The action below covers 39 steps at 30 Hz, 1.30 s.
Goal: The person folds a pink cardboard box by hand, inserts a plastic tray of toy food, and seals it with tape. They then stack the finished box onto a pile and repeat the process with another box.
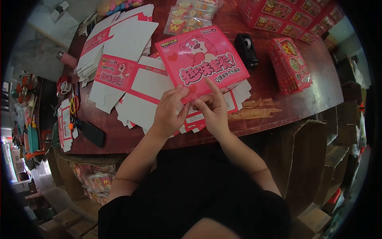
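Observation:
A pink cardboard box [201, 55] with a cartoon bear on its lid sits tilted in front of me, on top of flat printed box blanks [145, 85]. At the box's near left corner, my left hand [172, 108] grips the edge, fingers on the lid and thumb below. Just to the right, my right hand [213, 111] pinches the near side of the same box with thumb and fingers, while its index finger reaches onto the lid. The fingertips of both hands nearly meet there. What lies between them is hidden.
A black tape dispenser [246, 49] stands right of the box, beside a smaller printed box [290, 65]. More blanks [129, 34] are piled at left. Scissors [74, 103] and a black phone [93, 134] lie near the left edge. Bagged toy pieces [190, 18] are at the back.

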Available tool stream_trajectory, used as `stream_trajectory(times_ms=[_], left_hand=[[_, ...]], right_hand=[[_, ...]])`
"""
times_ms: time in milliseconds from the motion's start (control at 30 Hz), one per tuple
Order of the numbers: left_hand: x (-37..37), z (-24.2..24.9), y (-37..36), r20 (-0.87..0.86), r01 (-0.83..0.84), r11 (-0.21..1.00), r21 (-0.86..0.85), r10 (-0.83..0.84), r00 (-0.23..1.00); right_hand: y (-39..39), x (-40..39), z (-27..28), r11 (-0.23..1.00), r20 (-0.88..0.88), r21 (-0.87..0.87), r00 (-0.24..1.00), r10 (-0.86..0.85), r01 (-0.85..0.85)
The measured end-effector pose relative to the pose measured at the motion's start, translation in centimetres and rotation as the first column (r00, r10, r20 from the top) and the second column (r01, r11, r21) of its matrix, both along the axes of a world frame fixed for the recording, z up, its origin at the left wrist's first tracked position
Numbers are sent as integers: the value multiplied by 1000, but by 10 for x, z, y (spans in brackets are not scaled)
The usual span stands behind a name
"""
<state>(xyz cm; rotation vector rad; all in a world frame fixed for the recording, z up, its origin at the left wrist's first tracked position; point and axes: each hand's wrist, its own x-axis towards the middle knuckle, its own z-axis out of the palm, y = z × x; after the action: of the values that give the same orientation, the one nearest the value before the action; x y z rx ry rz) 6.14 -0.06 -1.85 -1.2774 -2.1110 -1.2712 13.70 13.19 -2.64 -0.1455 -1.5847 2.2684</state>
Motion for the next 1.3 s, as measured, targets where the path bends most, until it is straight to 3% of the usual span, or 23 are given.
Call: stream_trajectory(times_ms=[167, 267, 367, 467, 567, 600, 667, 733, 833, 900, 933, 967, 1000, 1033, 1100, 1233, 1267, 1300], left_hand=[[0, -1, -1, -177, -1, 989, -146, -25, 984], [0, 1, 0, -172, -35, 981, -193, 1, 985], [1, 3, 3, -157, -60, 982, -181, 31, 987], [3, 5, 10, -139, -88, 986, -140, 68, 988], [6, 4, 13, -147, -128, 981, -143, 107, 983], [6, 5, 15, -161, -142, 979, -146, 118, 980], [9, 5, 15, -127, -142, 982, -127, 126, 984], [10, 5, 12, -88, -112, 986, -125, 101, 991], [9, 13, 2, 36, -6, 989, -148, 11, 999], [6, 6, 1, 215, -20, 996, 81, 2, 977], [4, -7, 6, 386, 11, 942, 334, -148, 911], [4, -5, 10, 532, -119, 936, 331, -81, 843], [3, -3, 15, 664, -243, 919, 310, -26, 748], [-5, -12, 17, 776, -257, 900, 353, -128, 618], [-15, -26, 19, 889, -285, 853, 438, -363, 279], [-8, -4, 11, 812, -254, 775, 578, -518, 269], [-3, 2, 12, 784, -232, 757, 611, -536, 313], [2, 7, 12, 755, -210, 739, 640, -552, 355]], right_hand=[[-1, -1, 8, 997, 83, 37, 994, -67, 64], [-1, -4, 5, 978, 138, 178, 981, -136, 111], [5, -1, 2, 878, 243, 473, 948, -205, 69], [7, -1, -16, 794, 100, 586, 959, -264, 158], [16, 10, -17, 745, 132, 655, 952, -276, 125], [24, 14, -24, 715, 5, 657, 946, -323, 241], [44, 23, -41, 634, -252, 620, 882, -398, 463], [64, 28, -34, 601, -281, 519, 785, -552, 608], [98, 12, -28, 499, -265, 544, 702, -661, 674], [118, -2, -34, 728, -19, 395, 797, -604, 561], [124, -11, -40, 828, 65, 262, 847, -527, 495], [128, -19, -47, 904, 116, 87, 897, -427, 419], [137, -27, -67, 935, 252, 24, 903, -349, 355], [136, -31, -57, 954, 379, -48, 889, -256, 296], [120, -19, -18, 970, 247, -153, 957, -150, 191], [114, -13, -18, 978, 148, -123, 977, -152, 170], [111, -9, -15, 983, 97, -100, 984, -147, 157], [107, -9, -13, 974, -67, -160, 983, -170, 157]])
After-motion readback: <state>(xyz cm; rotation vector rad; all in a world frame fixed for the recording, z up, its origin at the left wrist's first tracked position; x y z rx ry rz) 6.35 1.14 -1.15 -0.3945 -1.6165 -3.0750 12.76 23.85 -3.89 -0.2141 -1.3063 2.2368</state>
